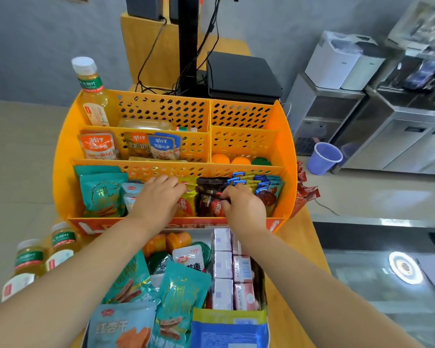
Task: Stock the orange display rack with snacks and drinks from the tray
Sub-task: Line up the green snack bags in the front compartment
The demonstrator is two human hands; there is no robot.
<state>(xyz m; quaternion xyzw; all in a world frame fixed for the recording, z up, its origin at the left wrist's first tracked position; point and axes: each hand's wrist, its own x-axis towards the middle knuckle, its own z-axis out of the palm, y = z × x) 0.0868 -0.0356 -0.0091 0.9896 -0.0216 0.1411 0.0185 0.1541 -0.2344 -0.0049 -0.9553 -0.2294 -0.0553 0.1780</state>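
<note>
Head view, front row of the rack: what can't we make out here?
- Head view: the yellow packets are mostly covered by the left hand.
- The right hand hides the lower dark packets; its fingertips curl out of sight.
- The tray is cut off by the bottom edge.
- Packet print is too blurred to read.

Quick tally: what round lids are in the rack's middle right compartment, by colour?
Orange lids: 2
Green lid: 1
Total: 3
</note>
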